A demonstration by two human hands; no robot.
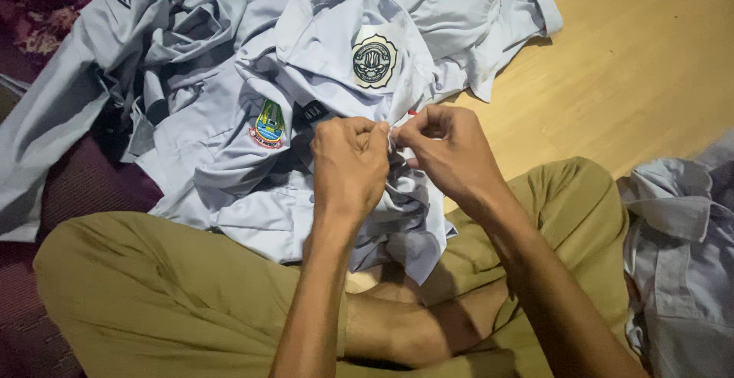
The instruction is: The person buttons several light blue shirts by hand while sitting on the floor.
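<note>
A pale blue-grey uniform shirt (344,49) with a round pocket badge (374,61) and a green sleeve patch (268,124) lies across my lap and the floor. My left hand (349,165) and my right hand (446,151) meet over its front edge, both pinching the cloth between thumb and fingers. The fingertips touch at the fabric's fold. What lies between the fingertips is too small to tell.
More shirts of the same colour are heaped at the upper left (145,34), and another lies at the right (680,256). I sit cross-legged in khaki trousers (153,294) on a wooden floor (634,64). A dark red patterned rug (46,11) is at the left.
</note>
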